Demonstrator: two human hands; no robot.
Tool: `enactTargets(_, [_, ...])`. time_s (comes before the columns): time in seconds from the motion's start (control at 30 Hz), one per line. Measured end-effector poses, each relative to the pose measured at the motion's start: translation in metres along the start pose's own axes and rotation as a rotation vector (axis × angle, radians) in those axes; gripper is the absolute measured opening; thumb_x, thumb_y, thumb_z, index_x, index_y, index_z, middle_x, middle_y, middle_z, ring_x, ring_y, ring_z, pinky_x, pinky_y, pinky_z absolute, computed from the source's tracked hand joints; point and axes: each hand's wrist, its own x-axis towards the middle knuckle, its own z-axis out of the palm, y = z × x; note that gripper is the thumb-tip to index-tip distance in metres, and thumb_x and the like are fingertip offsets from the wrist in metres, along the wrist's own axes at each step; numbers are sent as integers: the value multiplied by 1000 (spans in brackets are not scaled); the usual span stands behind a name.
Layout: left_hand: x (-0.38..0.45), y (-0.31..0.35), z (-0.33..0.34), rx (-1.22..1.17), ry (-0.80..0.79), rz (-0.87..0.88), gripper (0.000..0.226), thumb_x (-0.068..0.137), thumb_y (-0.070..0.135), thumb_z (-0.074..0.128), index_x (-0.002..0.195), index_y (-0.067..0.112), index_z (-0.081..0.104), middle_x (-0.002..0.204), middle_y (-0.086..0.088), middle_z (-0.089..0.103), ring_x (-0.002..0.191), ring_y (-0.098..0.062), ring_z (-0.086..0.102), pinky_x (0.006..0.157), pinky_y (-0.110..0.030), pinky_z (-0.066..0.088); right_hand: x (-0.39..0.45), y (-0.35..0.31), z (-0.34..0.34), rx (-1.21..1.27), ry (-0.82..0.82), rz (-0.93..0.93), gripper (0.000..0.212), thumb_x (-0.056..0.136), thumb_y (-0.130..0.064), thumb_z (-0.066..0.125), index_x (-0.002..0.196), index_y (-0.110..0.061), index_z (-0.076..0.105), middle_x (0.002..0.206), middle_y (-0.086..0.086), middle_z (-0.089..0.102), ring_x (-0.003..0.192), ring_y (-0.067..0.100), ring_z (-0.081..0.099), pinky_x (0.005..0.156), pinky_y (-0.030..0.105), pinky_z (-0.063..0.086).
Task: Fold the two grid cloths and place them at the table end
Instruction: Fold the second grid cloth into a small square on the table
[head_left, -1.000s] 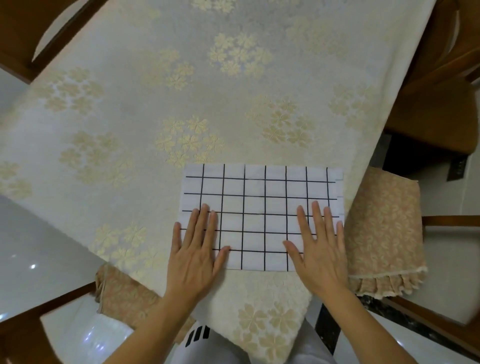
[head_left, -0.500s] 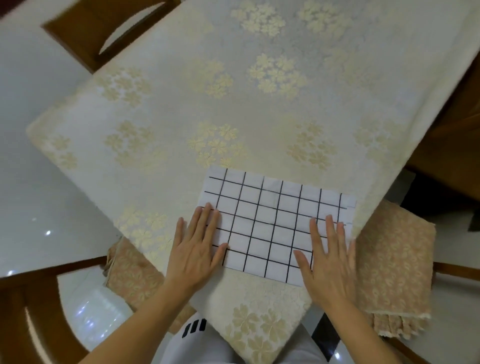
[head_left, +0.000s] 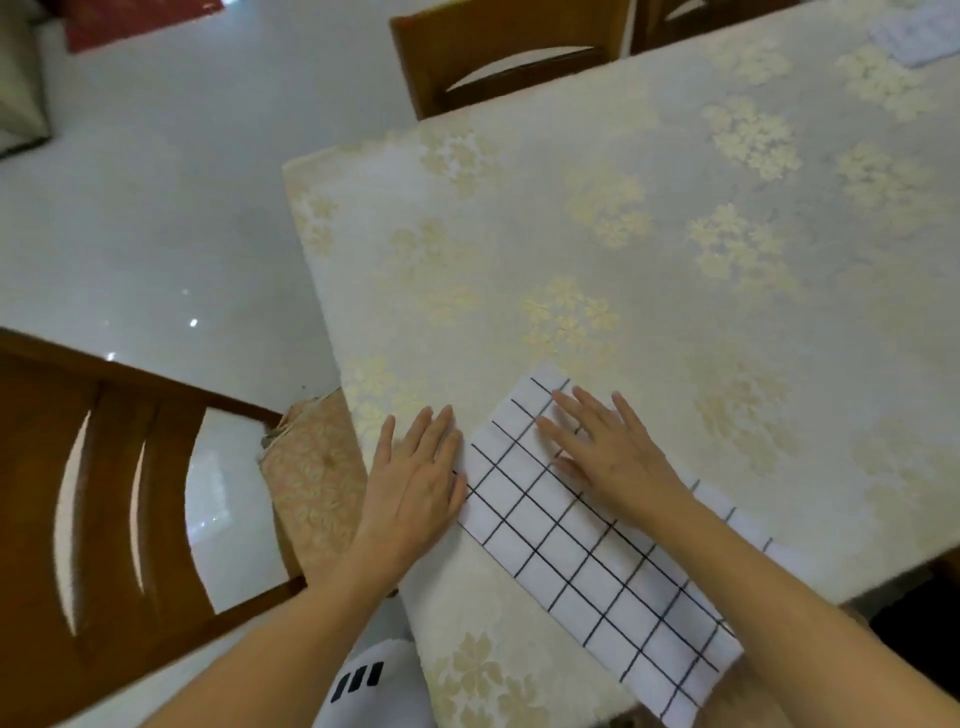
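The folded grid cloth (head_left: 592, 545) lies at the near edge of the table (head_left: 597, 218) — right hand (head_left: 610, 449) flat on its far end, left hand (head_left: 415, 480) flat beside it, fingers straight, touching its edge.

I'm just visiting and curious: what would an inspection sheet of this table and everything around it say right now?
Surface: table under a cream floral cover.
Job's things: one folded grid cloth lies flat near the edge; a pale blurred item sits at the far end.
Clutter: nothing seen.
Grippers: left hand flat, partly on the cloth's edge; right hand flat on the cloth.
Cables: nothing seen.
Surroundings: wooden chairs, cushion, glossy white floor.
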Motion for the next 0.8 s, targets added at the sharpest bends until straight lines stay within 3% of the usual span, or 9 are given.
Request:
enactTargets(0.1, [5, 6, 0, -39, 7, -101, 44, 96, 42, 48, 127, 13, 59, 152, -8, 46, 142, -28, 39, 116, -59, 27, 45, 8, -8, 0, 25, -176, 42, 93, -26, 64, 134, -23, 55, 153, 14, 44, 142, 34, 41, 113, 61, 32])
enactTargets(0.23, [9, 13, 7, -70, -30, -187, 43, 96, 46, 50, 122, 12, 58, 157, -13, 37, 146, -29, 33, 117, -60, 23, 88, 3, -18, -33, -85, -351, 29, 97, -30, 59, 125, -27, 53, 159, 12, 33, 147, 33, 29, 117, 58, 26])
enactTargets(0.3, [10, 15, 10, -75, -32, -220, 43, 96, 45, 51, 121, 11, 58, 158, -14, 34, 147, -29, 31, 117, -61, 21, 101, 0, -17, -68, -128, -390, 25, 98, -31, 57, 122, -27, 52, 161, 11, 27, 149, 33, 22, 118, 59, 21])
enactTargets(0.47, [13, 18, 16, -132, -32, -253, 40, 97, 43, 48, 116, 10, 58, 162, -15, 22, 151, -28, 19, 117, -64, 16, 116, -5, -16, -108, -145, -470, 25, 94, -29, 61, 113, -18, 49, 160, 16, 29, 148, 39, 25, 114, 67, 22])
enactTargets(0.67, [12, 21, 23, -210, 46, -283, 30, 91, 40, 60, 100, 12, 61, 160, -15, 29, 148, -29, 28, 114, -65, 25, 119, -4, -16, -125, -133, -525, 20, 96, -30, 49, 102, -11, 48, 157, 23, 31, 145, 44, 29, 111, 69, 27])
enactTargets(0.8, [15, 23, 20, -277, 57, -312, 35, 92, 45, 58, 105, 13, 59, 160, -15, 28, 149, -29, 24, 114, -66, 23, 115, -3, -16, -81, -85, -512, 26, 101, -30, 40, 118, -10, 43, 155, 22, 35, 143, 42, 33, 113, 65, 29])
